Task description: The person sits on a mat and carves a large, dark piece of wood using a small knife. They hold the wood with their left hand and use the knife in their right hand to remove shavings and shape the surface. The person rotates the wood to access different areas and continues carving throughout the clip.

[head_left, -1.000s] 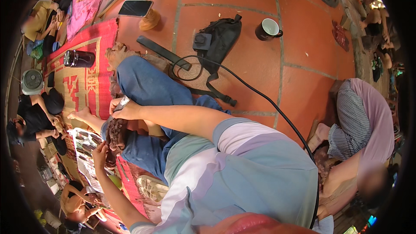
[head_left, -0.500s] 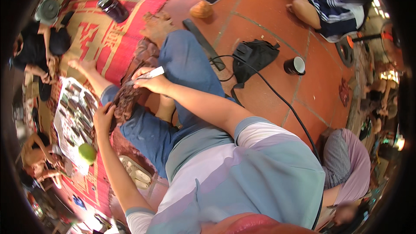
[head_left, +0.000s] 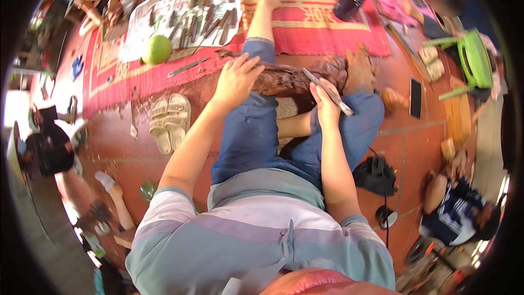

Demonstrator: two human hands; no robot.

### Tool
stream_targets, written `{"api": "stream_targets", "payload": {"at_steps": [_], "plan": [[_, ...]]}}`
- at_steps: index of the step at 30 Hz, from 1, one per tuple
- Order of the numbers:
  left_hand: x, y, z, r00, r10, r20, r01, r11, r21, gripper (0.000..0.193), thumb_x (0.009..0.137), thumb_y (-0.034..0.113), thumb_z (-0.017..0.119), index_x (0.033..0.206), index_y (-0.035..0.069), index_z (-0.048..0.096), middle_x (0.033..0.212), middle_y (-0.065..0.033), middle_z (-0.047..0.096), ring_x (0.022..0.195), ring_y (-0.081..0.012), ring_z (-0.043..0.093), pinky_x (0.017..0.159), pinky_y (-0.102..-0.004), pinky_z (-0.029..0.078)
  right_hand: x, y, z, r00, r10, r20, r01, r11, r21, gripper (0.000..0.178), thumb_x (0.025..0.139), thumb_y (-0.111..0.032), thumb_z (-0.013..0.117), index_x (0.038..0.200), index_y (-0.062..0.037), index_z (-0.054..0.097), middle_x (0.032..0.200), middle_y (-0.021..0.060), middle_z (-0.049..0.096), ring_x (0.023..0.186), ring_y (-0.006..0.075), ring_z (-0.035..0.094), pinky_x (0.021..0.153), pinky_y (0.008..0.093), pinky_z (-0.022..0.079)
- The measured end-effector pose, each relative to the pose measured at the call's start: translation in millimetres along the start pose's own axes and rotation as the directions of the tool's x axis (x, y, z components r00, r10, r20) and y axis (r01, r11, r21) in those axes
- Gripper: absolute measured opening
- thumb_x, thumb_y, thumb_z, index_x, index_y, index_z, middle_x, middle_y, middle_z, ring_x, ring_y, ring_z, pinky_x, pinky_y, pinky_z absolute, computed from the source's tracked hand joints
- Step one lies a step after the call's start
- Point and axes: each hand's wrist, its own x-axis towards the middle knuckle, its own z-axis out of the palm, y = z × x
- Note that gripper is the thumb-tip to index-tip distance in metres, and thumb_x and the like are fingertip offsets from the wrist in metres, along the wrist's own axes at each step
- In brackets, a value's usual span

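Note:
A dark brown wood carving [head_left: 286, 80] with a rough, knotted surface lies across my shins. My left hand [head_left: 238, 79] rests on its left part, fingers stretched out and slightly apart. In my right hand [head_left: 327, 106] is a slim carving chisel [head_left: 339, 102], slanting with its upper end over the carving and its pale end toward my knee. Another thin chisel [head_left: 188, 67] lies on the red mat to the left of my left hand. The underside of the carving is hidden.
A white sheet [head_left: 143, 24] with several carving tools lies on the red patterned mat [head_left: 305, 33], beside a green round fruit [head_left: 156, 49]. Beige sandals [head_left: 170, 123], a dark jar [head_left: 350, 1], a phone [head_left: 415, 98], a black bag [head_left: 376, 176] and a green chair [head_left: 474, 60] stand around. Other people sit nearby.
The view has swung round to the left, so the mat now lies ahead. My left hand's fingers have straightened out over the carving. My right hand keeps the chisel at the carving's other end.

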Motion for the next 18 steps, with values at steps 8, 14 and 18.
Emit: {"api": "stream_targets", "payload": {"at_steps": [8, 14, 18], "plan": [[-96.8, 33.9, 1.4, 0.705, -0.687, 0.176, 0.48, 0.279, -0.832, 0.015, 0.085, 0.009, 0.06, 0.099, 0.007, 0.064, 0.096, -0.005, 0.062, 0.077, -0.0143, 0.06, 0.069, -0.0258, 0.049, 4.7, 3.2, -6.0, 0.989, 0.097, 0.11, -0.096, 0.995, -0.015, 0.03, 0.09, -0.007, 0.054, 0.118, 0.003, 0.049, 0.107, 0.0146, 0.059, 0.098, 0.0247, 0.061, 0.091, 0.0373, 0.049], [-105.1, 35.1, 28.9, 0.384, -0.761, 0.523, 0.252, -0.459, -0.852, 0.02, 0.09, 0.019, 0.058, 0.099, 0.002, 0.064, 0.07, -0.0022, 0.059, 0.059, -0.0082, 0.054, 0.055, -0.0185, 0.042, -1.3, -5.7, 0.6, 0.98, 0.143, 0.139, -0.146, 0.989, 0.014, 0.032, 0.093, -0.012, 0.051, 0.121, 0.0033, 0.047, 0.11, 0.015, 0.058, 0.104, 0.0261, 0.059, 0.094, 0.0389, 0.047], [-73.4, 7.3, 40.0, 0.461, -0.793, 0.398, 0.024, -0.437, -0.899, 0.048, 0.095, 0.038, 0.044, 0.128, 0.004, 0.046, 0.115, -0.0114, 0.057, 0.1, -0.0157, 0.055, 0.083, -0.03, 0.044, -0.9, -4.9, 0.8, 0.985, 0.121, 0.123, -0.12, 0.993, -0.016, 0.027, 0.089, -0.004, 0.055, 0.115, 0.0037, 0.052, 0.106, 0.0154, 0.061, 0.1, 0.0261, 0.061, 0.091, 0.0366, 0.05]]}}
